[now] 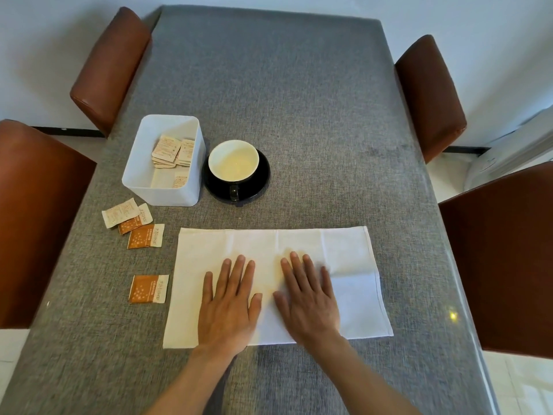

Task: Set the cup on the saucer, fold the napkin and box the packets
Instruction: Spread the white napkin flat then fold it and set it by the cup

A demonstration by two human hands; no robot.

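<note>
A white napkin [344, 259] lies spread flat on the grey table, near the front edge. My left hand [229, 304] and my right hand [306, 298] rest palm down on it, side by side, fingers apart. Behind it a cup with a white inside [233, 160] stands on a black saucer [260, 178], handle toward me. To the left of the cup is a white plastic box [140, 163] holding several packets [172, 151]. Three packets [134, 223] lie in a loose cluster in front of the box. One orange packet [148, 289] lies alone left of the napkin.
Brown chairs stand at the table's sides: two on the left [36, 211] [110, 64], two on the right [431, 94] [502, 259]. The grey cloth-covered table [284, 94] stretches away behind the cup.
</note>
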